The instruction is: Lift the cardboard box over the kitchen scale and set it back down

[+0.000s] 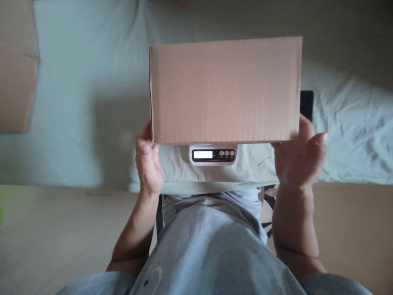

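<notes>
A closed brown cardboard box [225, 90] is between my two hands, above a white digital scale [213, 163]. My left hand [149, 164] grips the box at its near left corner, with some fingers hidden beneath it. At the near right corner my right hand [297, 157] supports the box from below, its thumb sticking out to the side. Only the front of the scale shows, with a lit display and a row of round buttons; the box covers the rest. Whether the box touches the scale I cannot tell.
A pale green cloth [67, 151] covers the table. At the far left lies a piece of brown cardboard [15, 82]. Part of a flat black object [307, 105] shows from behind the box's right side. The table's front edge runs just before my body.
</notes>
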A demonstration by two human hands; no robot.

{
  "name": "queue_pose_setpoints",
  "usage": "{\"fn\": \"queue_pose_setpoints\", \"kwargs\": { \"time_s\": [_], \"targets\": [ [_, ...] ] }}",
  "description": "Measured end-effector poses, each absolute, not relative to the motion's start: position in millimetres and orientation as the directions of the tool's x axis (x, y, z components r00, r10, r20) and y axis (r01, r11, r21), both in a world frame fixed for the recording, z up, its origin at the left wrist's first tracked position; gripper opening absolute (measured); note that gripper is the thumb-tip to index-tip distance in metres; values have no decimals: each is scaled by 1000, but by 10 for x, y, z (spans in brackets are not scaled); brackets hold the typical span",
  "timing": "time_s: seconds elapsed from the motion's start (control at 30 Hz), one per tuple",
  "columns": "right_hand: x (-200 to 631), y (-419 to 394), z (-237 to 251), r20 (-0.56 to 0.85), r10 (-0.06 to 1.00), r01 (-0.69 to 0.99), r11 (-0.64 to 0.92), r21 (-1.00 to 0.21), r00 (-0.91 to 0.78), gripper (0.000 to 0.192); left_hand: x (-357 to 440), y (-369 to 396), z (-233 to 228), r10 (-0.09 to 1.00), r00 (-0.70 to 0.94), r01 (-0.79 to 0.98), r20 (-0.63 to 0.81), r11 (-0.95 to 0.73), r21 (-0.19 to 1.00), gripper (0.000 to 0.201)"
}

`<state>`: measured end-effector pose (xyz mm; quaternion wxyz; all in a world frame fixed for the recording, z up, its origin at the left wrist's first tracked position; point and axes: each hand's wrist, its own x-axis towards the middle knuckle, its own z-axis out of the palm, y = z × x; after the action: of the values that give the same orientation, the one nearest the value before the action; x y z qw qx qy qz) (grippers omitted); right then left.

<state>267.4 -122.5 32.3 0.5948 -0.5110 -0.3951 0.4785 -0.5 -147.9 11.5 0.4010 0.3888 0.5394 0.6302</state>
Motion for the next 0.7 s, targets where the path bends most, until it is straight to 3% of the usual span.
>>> {"fn": "queue_pose_setpoints", "kwargs": {
  "time_s": [0.7],
  "targets": [
    [2662, -1261, 271, -22, 969, -144, 14, -989, 248, 46, 40, -1565, 231, 938, -339, 1, 76, -81, 997, 40]
  ]
}}
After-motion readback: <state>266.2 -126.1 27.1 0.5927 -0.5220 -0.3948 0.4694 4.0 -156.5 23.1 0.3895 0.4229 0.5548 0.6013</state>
